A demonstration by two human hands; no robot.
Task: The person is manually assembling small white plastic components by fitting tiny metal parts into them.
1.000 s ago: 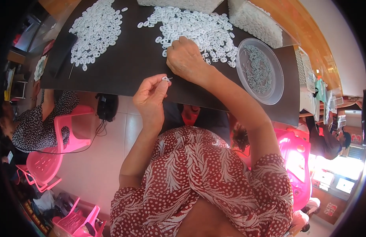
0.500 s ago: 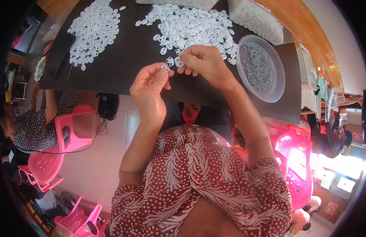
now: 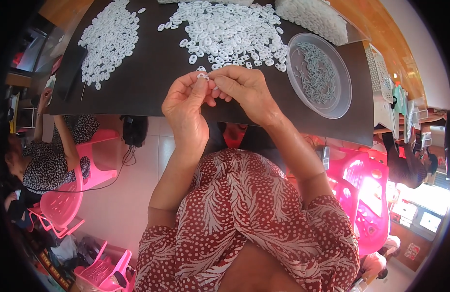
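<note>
Above the near edge of the dark table my two hands meet at their fingertips. My left hand (image 3: 187, 100) is closed in a pinch on a small white oval plastic piece (image 3: 202, 76) with holes in it. Against it, my right hand (image 3: 245, 92) is also closed, thumb and forefinger pressed together on another small white plastic piece, mostly hidden by the fingers. Just beyond the fingertips spreads a large heap of the same white oval pieces (image 3: 229, 34). Right of my right hand stands a round clear plastic basin (image 3: 345, 97) with many small grey screws (image 3: 316, 73) in it.
A second heap of white oval pieces (image 3: 110, 44) covers the table's left part, beside a dark flat object (image 3: 73, 73). A clear bin (image 3: 312, 22) full of white pieces stands at the far right. Pink plastic chairs (image 3: 64, 207) and another seated person (image 3: 45, 168) are at the left.
My right hand has moved left and closed against my left fingertips, bringing its white piece to the left hand's piece. The view has shifted slightly.
</note>
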